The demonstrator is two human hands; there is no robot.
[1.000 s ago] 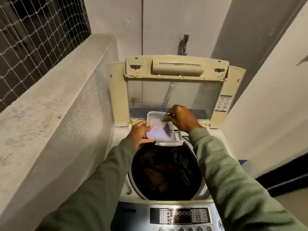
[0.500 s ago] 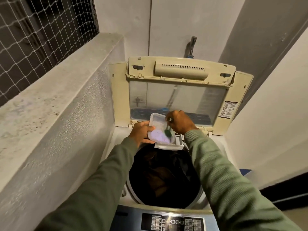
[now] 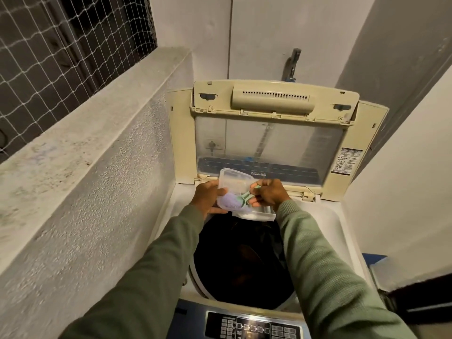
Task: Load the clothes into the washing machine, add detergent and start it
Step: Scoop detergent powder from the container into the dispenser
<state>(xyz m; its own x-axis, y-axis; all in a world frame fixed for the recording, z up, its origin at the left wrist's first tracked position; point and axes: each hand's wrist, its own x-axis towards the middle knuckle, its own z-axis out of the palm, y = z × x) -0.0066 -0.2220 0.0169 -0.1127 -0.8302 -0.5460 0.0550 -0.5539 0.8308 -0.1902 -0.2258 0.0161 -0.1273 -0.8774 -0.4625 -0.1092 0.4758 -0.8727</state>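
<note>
The top-loading washing machine (image 3: 342,241) is standing with its lid (image 3: 269,133) swung up against the wall, and its drum (image 3: 242,263) is lying open and dark, with dark clothes (image 3: 247,255) already sitting inside, though their shapes are too dim to tell apart. The loading therefore looks done, and the detergent step is the one in hand. At the back rim of the drum, the detergent drawer (image 3: 256,214) is sticking out over the opening. Just above that drawer, the left hand (image 3: 208,198) is gripping a clear plastic tub (image 3: 232,184) by its near left side, tilted so the lilac detergent powder (image 3: 231,201) is pooling at the low end. The right hand (image 3: 270,193), just right of the tub, is pinching the handle of a green scoop (image 3: 245,197) whose bowl is dipping into the powder. The next move is likely calling for a level lift of the filled scoop and a short carry down to the drawer, without spilling onto the clothes. The control panel (image 3: 254,329), at the drum's front edge, is waiting untouched.
</note>
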